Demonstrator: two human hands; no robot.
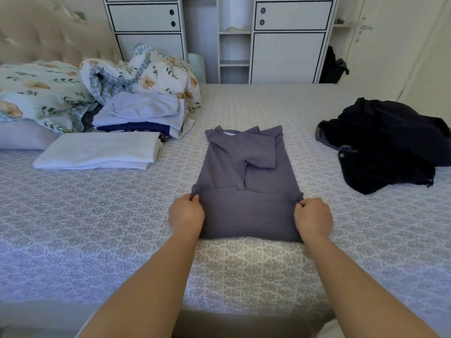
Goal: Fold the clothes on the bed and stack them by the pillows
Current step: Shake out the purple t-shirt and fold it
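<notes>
From the head camera, you have the grey shirt laid flat on the patterned bedspread, about in the middle of the bed and straight ahead of you. Your left hand pinches the shirt's left edge and your right hand pinches its right edge, both with fingers curled tight onto the cloth at the corners of a lower band that is turned up over the body. The grip sits at the near end of the shirt, so almost all of the garment lies beyond your knuckles, and only the doubled hem band runs between your two hands. The shirt's long axis runs away from you toward the white cabinets, collar at the far end, folded hem nearest you; both sleeves are folded inward across the chest. Your fingertips are tucked under the fabric (only the knuckles and thumbs show), so you cannot see how much cloth each hand holds. To your far left, by the pillows and a floral quilt, lie a folded white piece and a stack of folded clothes just behind it; the lower layers of that stack are mostly covered, with a navy one peeking out. To your right, well apart from the shirt, a dark heap of clothes lies crumpled, cut off at the frame's right edge, its separate pieces hard to tell apart.
</notes>
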